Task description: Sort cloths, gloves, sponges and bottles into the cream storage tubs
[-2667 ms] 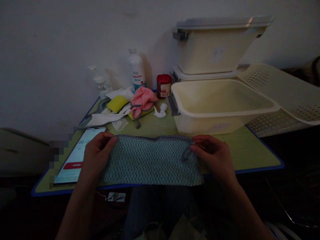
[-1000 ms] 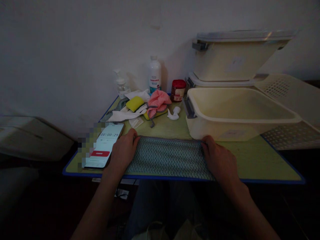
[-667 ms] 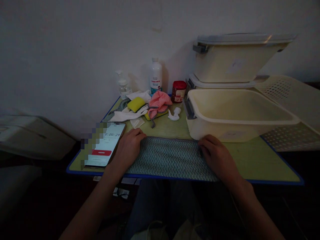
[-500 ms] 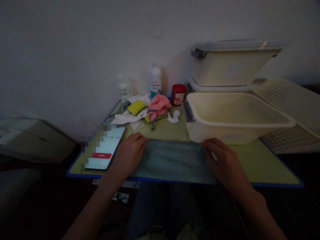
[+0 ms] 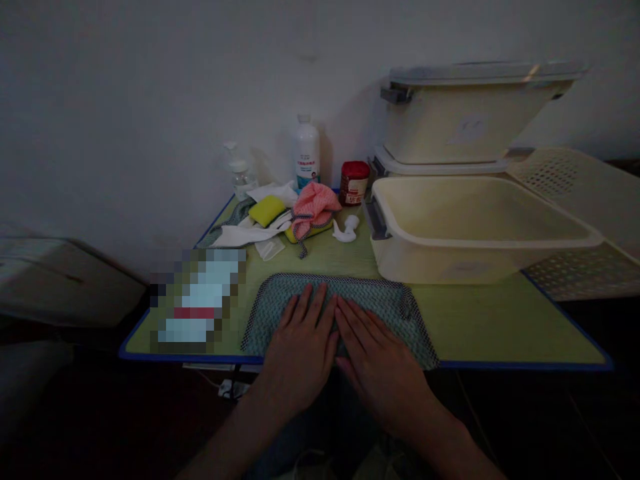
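Note:
A grey-green cleaning cloth [image 5: 280,300] with a black-and-white checked edge lies spread at the front of the small table [image 5: 480,327]. My left hand [image 5: 305,347] rests flat on it with the fingers stretched out. Beside it, my right hand [image 5: 377,357] lies flat on the same cloth, its fingertips meeting those of the left at the middle. Neither hand grips anything. The cloth's front middle is hidden under my hands.
Left of the cloth lies a blurred-out phone [image 5: 203,293]. Behind are a yellow sponge [image 5: 267,211], a pink cloth [image 5: 316,205], a white spray head [image 5: 346,229], a white bottle [image 5: 307,153] and a red-lidded jar [image 5: 355,183]. A cream bin [image 5: 465,263] stands right, before stacked lidded boxes [image 5: 460,127].
My hands have let go of the cloth's far corners and moved inward together, now flat on its middle. The cloth's side edges now show spread out.

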Demonstrator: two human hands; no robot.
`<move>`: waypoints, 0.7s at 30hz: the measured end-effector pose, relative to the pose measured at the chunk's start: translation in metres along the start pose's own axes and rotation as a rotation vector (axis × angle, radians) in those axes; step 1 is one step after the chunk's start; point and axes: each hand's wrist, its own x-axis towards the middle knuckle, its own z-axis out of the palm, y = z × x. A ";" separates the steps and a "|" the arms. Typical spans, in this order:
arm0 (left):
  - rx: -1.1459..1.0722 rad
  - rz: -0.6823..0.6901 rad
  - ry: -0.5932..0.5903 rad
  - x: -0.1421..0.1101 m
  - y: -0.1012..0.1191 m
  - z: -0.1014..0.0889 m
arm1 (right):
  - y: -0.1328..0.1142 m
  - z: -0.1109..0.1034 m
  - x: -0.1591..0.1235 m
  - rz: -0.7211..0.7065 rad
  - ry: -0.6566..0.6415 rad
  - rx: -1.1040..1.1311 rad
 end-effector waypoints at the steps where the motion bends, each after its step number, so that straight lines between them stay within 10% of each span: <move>1: 0.015 -0.024 -0.003 -0.001 -0.002 -0.001 | 0.002 0.000 -0.002 0.002 -0.009 -0.003; 15: 0.086 -0.042 -0.011 -0.028 -0.055 0.002 | 0.026 -0.009 -0.037 -0.057 0.084 -0.099; 21: 0.066 -0.047 0.011 -0.029 -0.055 0.004 | 0.032 -0.032 -0.045 0.011 0.095 0.261</move>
